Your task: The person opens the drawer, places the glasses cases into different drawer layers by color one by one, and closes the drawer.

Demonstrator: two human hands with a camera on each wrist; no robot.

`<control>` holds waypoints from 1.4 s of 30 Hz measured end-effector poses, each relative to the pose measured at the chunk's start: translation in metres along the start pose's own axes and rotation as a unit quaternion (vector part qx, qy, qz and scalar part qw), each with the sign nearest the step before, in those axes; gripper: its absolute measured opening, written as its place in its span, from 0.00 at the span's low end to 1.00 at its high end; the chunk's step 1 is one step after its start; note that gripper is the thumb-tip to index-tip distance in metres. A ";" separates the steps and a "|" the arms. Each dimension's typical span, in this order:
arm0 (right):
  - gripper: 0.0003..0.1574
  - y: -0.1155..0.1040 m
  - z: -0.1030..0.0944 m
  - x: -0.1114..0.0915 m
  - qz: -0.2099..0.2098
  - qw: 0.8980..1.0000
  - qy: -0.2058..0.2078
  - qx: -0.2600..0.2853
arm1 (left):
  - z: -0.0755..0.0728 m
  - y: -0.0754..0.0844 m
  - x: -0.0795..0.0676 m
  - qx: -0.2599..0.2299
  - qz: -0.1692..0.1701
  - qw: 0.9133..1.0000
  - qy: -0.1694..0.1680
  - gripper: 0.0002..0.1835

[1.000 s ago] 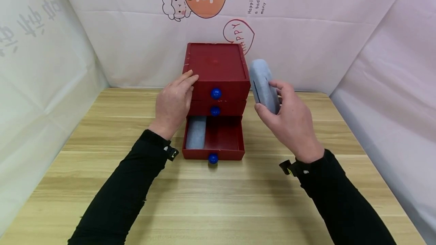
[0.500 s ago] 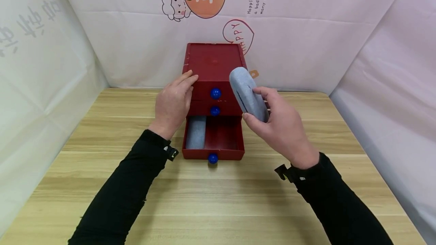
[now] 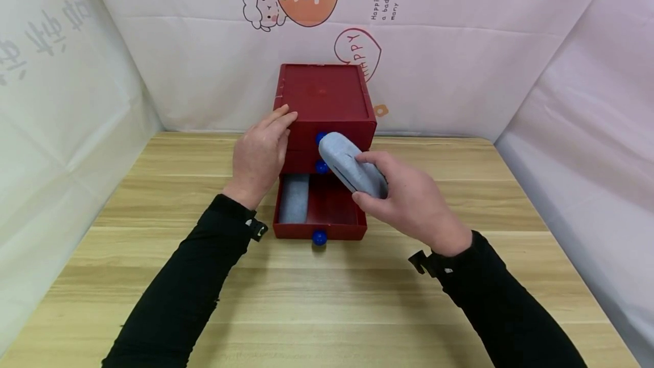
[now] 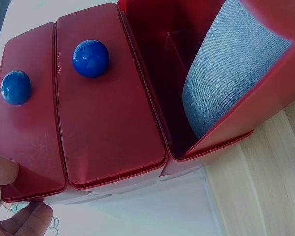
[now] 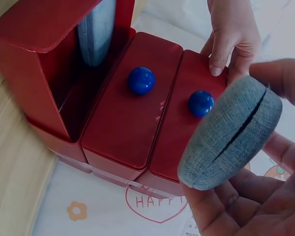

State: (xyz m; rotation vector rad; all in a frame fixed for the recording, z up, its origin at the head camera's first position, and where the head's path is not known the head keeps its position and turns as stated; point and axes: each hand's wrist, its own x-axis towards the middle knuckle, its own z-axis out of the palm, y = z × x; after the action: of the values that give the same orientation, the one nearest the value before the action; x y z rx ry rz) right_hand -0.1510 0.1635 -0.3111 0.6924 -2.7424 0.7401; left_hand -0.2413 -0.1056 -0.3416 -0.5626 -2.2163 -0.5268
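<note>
My right hand [image 3: 409, 203] grips a light-blue, fabric-covered glasses case [image 3: 352, 164] with a dark slit along its side, fingers and thumb around its near end. The case is tilted in front of the red drawer cabinet [image 3: 322, 92], overlapping its blue knobs and the bottom drawer in the head view. That bottom drawer [image 3: 337, 233] is pulled out; a second blue case [image 3: 294, 200] lies along its left side. My left hand [image 3: 260, 155] holds the cabinet's upper left front corner, its thumb on the front face in the right wrist view.
The top and middle drawers are closed, each with a round blue knob [image 4: 90, 58]. The cabinet stands on a wood-grain table [image 3: 317, 305] near its back edge. White printed cloth [image 3: 194, 72] hangs behind and on both sides.
My right hand has carried the glasses case left and down, from beside the cabinet to in front of it, tilting it further over. The left hand and open drawer stay put.
</note>
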 end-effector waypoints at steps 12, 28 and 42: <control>0.37 0.002 0.008 0.001 0.013 0.992 -0.123 -0.028 | 0.001 -0.002 -0.001 -0.007 0.004 1.000 0.006 0.20; 0.30 0.010 0.028 0.014 0.034 0.981 -0.178 -0.074 | 0.000 -0.001 -0.001 -0.007 0.005 1.000 0.006 0.20; 0.29 0.007 0.048 0.032 0.076 0.971 -0.201 -0.108 | 0.001 -0.001 -0.001 -0.007 0.008 1.000 0.011 0.19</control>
State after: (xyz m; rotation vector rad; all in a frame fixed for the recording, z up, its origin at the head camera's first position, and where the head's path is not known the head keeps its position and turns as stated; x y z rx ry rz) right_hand -0.1860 0.1316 -0.3447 0.6481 -3.2110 0.3453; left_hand -0.2422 -0.1063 -0.3431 -0.5780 -2.1874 -0.5381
